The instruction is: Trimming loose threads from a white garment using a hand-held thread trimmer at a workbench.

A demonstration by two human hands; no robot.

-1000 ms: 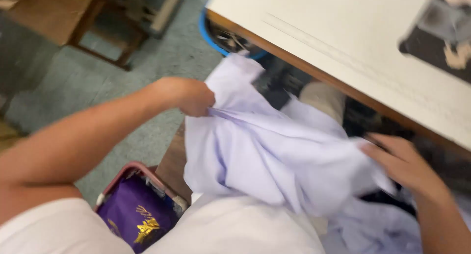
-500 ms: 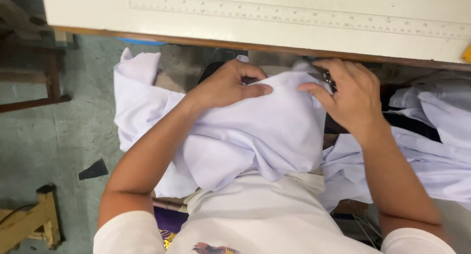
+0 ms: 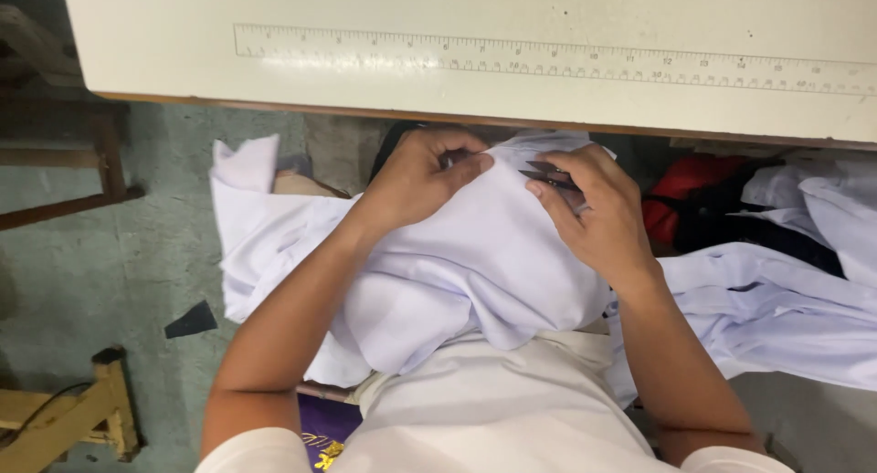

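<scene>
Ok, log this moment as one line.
left hand: pinching white garment | right hand: holding small dark snips at fabric | work on lap, below table edge

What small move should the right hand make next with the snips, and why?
Probably bring the snips a little toward the left hand. The left hand pinches a fold of the white cloth just under the table edge, and the right hand holds the snips close by, tips pointing at that pinch but not yet on it. What is to be cut there is too small to see.
</scene>
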